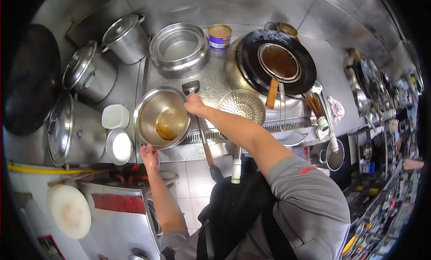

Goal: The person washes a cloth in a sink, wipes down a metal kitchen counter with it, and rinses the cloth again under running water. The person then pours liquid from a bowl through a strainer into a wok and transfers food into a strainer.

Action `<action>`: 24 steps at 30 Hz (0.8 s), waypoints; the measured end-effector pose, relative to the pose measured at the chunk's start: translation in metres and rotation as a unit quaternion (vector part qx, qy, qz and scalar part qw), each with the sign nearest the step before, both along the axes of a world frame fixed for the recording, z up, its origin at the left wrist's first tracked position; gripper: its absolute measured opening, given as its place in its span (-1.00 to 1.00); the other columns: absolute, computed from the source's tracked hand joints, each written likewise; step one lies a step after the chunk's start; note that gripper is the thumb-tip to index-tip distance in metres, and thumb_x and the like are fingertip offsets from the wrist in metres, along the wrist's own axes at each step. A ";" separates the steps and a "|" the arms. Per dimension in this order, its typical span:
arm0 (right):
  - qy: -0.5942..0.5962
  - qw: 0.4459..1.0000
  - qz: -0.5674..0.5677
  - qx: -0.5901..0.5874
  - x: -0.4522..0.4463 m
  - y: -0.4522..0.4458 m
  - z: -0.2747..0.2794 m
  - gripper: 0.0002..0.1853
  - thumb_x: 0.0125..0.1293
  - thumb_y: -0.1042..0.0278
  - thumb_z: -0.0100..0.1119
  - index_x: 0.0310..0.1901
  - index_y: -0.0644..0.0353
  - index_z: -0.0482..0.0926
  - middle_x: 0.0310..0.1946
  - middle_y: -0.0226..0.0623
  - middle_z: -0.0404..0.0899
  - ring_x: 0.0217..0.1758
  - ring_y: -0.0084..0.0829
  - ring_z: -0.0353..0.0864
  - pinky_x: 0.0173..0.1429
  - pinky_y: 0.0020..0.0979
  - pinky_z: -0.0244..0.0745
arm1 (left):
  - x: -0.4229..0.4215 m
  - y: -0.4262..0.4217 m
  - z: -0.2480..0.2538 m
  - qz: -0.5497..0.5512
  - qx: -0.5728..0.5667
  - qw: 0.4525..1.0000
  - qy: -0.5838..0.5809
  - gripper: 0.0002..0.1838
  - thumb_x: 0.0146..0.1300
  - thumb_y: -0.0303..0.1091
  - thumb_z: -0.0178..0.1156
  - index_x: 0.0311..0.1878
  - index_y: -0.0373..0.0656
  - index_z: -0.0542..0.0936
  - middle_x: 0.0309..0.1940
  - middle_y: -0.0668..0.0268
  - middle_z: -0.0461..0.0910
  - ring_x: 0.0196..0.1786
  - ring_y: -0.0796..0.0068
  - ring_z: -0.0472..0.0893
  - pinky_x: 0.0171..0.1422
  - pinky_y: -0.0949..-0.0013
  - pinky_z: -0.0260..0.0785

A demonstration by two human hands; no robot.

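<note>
A wide metal bowl [142,125] with a little brownish liquid at its bottom sits on the steel counter. At its near rim, my left hand [149,157] is closed, with the fingers over the edge. My right hand [194,105] grips the rim on the opposite side, its fingertips partly hidden. Passing under that hand is a long-handled wok spatula [204,138], its blade showing just beyond. To the right lies a perforated skimmer [242,105], its white-wrapped handle hanging past the counter edge.
A large steel pot [179,69] and a purple-labelled can [220,36] stand behind. On the right, a black wok [251,53] bears a wooden-handled strainer [272,93]. White containers [115,116] and lidded pots [85,129] line the left. A slotted drain [292,124] runs along the front.
</note>
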State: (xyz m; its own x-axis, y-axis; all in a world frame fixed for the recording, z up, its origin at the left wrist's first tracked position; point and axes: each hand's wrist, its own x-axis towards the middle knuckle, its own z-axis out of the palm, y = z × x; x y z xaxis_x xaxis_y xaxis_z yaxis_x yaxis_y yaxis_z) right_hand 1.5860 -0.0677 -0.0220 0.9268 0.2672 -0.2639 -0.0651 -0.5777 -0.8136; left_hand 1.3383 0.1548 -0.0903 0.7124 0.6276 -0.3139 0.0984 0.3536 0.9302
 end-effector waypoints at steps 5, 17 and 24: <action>-0.209 0.954 0.212 -0.023 -0.031 -0.059 0.060 -0.75 0.28 0.41 0.07 -0.10 0.38 0.60 -0.09 0.13 0.63 0.06 0.11 0.62 0.15 -0.04 0.55 | 0.020 0.005 0.013 0.064 0.692 0.671 0.258 -0.45 0.40 -0.14 0.26 0.16 -0.49 0.41 -0.06 -0.07 0.57 -0.10 0.15 0.63 0.00 0.19 0.52; 0.032 0.919 -0.266 0.290 -0.121 -0.383 0.072 -0.61 0.40 0.29 0.30 0.07 0.30 0.36 -0.25 -0.12 0.63 -0.45 -0.33 0.58 -0.36 -0.26 0.50 | 0.220 -0.433 0.153 -0.561 -0.039 0.823 0.080 -0.57 0.41 0.09 0.22 -0.06 -0.12 0.49 -0.34 0.37 0.57 -0.38 0.60 0.57 -0.32 0.50 0.43; 0.187 0.804 -0.133 0.549 -0.111 -0.428 0.066 -0.67 0.47 0.36 0.19 0.11 0.20 0.28 -0.37 -0.29 0.55 -0.56 -0.56 0.44 -0.52 -0.48 0.35 | 0.191 -0.473 0.138 -0.438 -0.137 0.888 -0.016 -0.77 0.47 -0.28 0.21 0.01 -0.19 0.47 -0.33 0.38 0.55 -0.32 0.64 0.55 -0.31 0.60 0.41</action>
State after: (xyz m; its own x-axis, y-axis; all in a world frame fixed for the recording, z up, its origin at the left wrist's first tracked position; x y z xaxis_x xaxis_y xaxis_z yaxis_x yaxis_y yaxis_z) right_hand 1.4751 -0.4962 0.0443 0.9005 0.3346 -0.2779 -0.4260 0.5494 -0.7189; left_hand 1.5289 -0.3178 0.0480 0.9006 -0.2700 -0.3406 0.4234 0.3678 0.8279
